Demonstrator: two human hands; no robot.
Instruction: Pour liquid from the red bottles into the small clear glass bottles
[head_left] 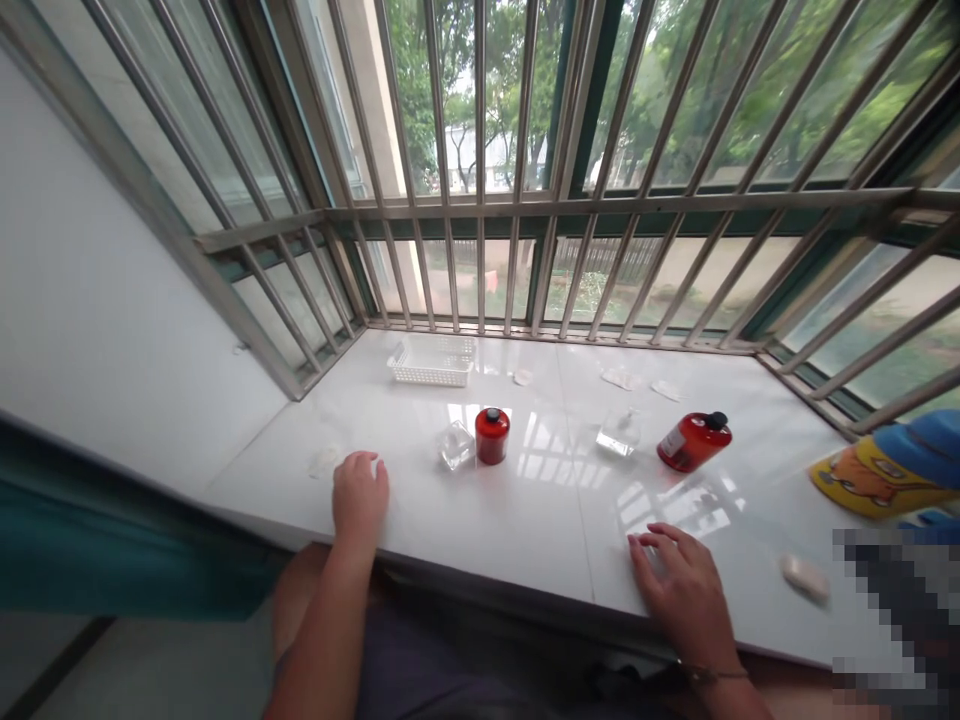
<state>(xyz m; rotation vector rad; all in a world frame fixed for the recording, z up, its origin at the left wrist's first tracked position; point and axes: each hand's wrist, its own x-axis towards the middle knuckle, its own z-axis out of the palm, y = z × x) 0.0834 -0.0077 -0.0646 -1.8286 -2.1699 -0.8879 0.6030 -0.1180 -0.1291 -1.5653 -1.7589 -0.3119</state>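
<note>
My left hand [361, 500] rests on the white ledge [510, 530], thumb and fingers a little apart, with nothing seen in it. Just left of its fingertips lies a pale, flat scrap [325, 462]. Further right, a clear angular container [455, 446] sits beside a red bottle with a black cap [492, 440]. My right hand [681, 582] lies near the front edge, fingers loosely bent and spread, holding nothing visible. Beyond it stand another clear container [618, 436] and a second red bottle [691, 444], which has a label and a black cap.
A white perforated basket [432, 374] is at the back left. Small pale pieces [619, 378] lie along the back. At right are a yellow-and-blue cartoon container [885, 468] and an off-white oval object [805, 579]. Metal window bars [480, 208] enclose the ledge.
</note>
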